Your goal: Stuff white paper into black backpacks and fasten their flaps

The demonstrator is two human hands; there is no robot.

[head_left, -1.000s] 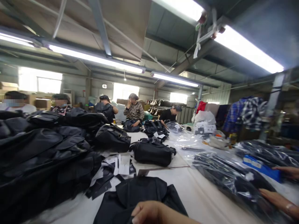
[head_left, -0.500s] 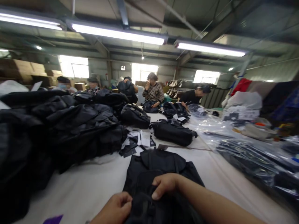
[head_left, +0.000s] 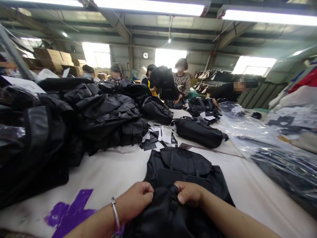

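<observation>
A flat black backpack [head_left: 184, 168] lies on the white table [head_left: 116, 172] right in front of me. My left hand [head_left: 136, 200], with a metal bangle at the wrist, is closed and pinches the bag's near fabric. My right hand [head_left: 189, 193] is closed on the same edge of the bag, a short way to the right of the left one. The bag's flap points away from me.
A big heap of black bags [head_left: 74, 115] fills the table's left. A stuffed black bag [head_left: 198, 132] and paper tags [head_left: 160, 135] lie beyond. Bags in clear plastic [head_left: 284, 162] cover the right. Purple tape [head_left: 69, 211] marks the table. Several people work at the far end.
The view has tilted down and swung left. My right hand came onto the backpack, then my left hand joined it; both now grip the bag's near edge.
</observation>
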